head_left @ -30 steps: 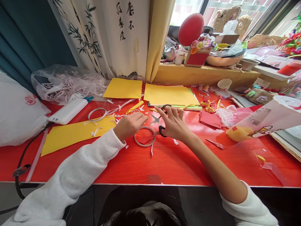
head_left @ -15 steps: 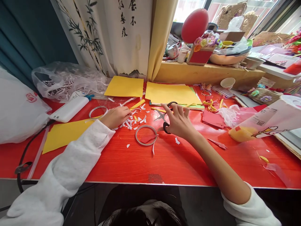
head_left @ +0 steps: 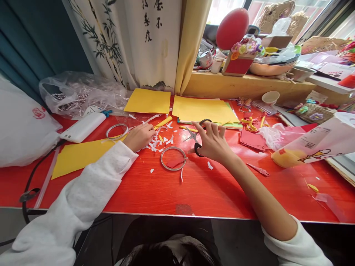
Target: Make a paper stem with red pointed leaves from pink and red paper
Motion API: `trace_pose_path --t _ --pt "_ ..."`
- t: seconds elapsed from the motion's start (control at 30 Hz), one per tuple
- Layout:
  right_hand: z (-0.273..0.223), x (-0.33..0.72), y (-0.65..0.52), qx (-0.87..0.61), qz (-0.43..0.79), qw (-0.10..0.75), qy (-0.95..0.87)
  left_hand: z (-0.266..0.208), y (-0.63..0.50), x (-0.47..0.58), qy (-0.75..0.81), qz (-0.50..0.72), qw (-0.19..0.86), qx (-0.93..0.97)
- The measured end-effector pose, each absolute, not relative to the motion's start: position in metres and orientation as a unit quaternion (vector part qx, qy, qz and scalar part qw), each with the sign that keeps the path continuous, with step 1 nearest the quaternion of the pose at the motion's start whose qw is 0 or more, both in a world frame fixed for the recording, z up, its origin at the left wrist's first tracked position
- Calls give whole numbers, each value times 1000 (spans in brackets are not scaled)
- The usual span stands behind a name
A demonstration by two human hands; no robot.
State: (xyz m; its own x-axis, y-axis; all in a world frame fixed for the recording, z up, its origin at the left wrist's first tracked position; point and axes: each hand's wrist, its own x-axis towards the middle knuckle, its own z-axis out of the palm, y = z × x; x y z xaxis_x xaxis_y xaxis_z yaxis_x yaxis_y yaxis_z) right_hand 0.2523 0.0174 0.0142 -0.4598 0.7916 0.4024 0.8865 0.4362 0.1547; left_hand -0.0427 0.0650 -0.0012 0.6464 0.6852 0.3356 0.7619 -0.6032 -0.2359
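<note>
My left hand (head_left: 141, 136) rests low over the red table, fingers curled down beside white paper scraps (head_left: 153, 146). A rolled yellow paper piece (head_left: 164, 122) lies right at its fingertips; whatever is under the fingers is hidden. In my right hand (head_left: 213, 142) is a pair of scissors (head_left: 197, 139) with black handles, thumb and a finger at the loops. Their blades are parted and point left. Between the hands, a roll of clear tape (head_left: 173, 169) lies flat with a small red paper piece (head_left: 175, 163) inside the ring.
Yellow sheets (head_left: 146, 101) and a paper stack (head_left: 202, 110) lie at the back. Another tape ring (head_left: 116, 137) sits on a yellow sheet (head_left: 80, 157) at left, near a white power strip (head_left: 83, 127). Right are red paper squares (head_left: 252, 140) and a paper-towel roll (head_left: 318, 140).
The view has shifted very slightly. Both hands and the scissors stay practically where they were.
</note>
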Motion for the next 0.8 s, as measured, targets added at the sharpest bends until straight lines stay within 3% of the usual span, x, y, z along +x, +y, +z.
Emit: trace_pose_path --t 0.3,0.67,0.8 --pt "13 254 19 -508 -186 134 -830 6 71 -51 -418 -84 79 -901" --pt "12 256 22 -514 -194 132 -825 10 70 -46 -481 -161 127 -852" --pt "14 255 21 -515 -198 145 -821 10 58 -28 -450 -207 100 -863"
